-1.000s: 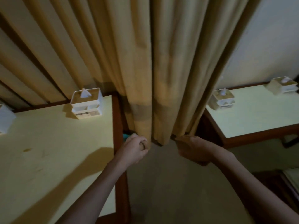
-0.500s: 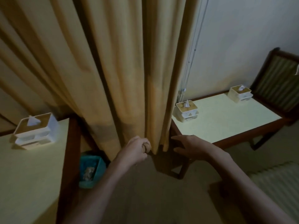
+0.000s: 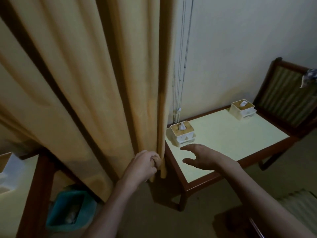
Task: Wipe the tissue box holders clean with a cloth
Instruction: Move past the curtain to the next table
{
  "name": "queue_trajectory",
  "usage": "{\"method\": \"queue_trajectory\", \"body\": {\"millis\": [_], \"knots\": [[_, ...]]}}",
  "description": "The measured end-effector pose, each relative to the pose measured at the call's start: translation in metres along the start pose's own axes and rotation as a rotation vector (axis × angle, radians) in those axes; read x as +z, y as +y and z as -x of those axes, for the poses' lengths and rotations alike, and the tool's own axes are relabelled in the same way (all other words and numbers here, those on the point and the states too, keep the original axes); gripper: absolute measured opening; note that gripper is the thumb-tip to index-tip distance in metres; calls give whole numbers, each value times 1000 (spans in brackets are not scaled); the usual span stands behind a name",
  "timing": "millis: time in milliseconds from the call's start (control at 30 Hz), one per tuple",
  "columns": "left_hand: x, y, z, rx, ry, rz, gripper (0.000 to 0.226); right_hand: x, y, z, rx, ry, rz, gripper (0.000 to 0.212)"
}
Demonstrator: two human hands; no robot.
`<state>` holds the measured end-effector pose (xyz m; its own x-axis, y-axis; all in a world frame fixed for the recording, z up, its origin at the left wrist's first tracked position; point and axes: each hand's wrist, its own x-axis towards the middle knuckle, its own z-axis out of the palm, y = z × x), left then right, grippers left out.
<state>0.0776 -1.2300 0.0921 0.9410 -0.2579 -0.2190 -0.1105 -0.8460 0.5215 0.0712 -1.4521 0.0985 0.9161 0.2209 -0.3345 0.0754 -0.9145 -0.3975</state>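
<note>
The right hand point(image 3: 204, 156) reaches out over the near corner of the tabletop point(image 3: 228, 134), fingers point(image 3: 186, 148) spread wide and holding nothing, aimed at the nearer tissue box holder point(image 3: 182, 133). That holder sits at the back left corner, just beside the curtain point(image 3: 85, 83), a tissue poking up from its top. A second tissue box holder point(image 3: 242, 109) waits at the far end, close to the chair point(image 3: 288, 95).

The left hand point(image 3: 144, 164) is curled tight round a small bunched wad at the curtain's edge. I judge that to be the cloth point(image 3: 157, 161), though in this dim light it is hard to tell from the curtain fabric.

The step looks like steadying the near holder so the cloth can come in. Best play: plant the right fingers on a side wall, not on the top, so the tissue stays clear, then bring the cloth across the lid and down each face. The holder looks light, so a firm hold should stop it skating into the curtain.
</note>
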Motion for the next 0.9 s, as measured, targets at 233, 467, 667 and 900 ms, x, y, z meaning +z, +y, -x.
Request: {"method": "queue_trajectory", "body": {"millis": [233, 467, 667, 900], "knots": [[20, 56, -45, -57, 12, 3, 24, -37, 73, -26, -52, -2, 5, 55], [49, 125, -91, -114, 43, 86, 27, -80, 158, -51, -98, -47, 30, 54], [65, 162, -124, -131, 88, 128, 22, -109, 207, -80, -107, -115, 64, 55], [76, 170, -176, -174, 63, 152, 18, -128, 239, -120, -121, -142, 78, 56]]}}
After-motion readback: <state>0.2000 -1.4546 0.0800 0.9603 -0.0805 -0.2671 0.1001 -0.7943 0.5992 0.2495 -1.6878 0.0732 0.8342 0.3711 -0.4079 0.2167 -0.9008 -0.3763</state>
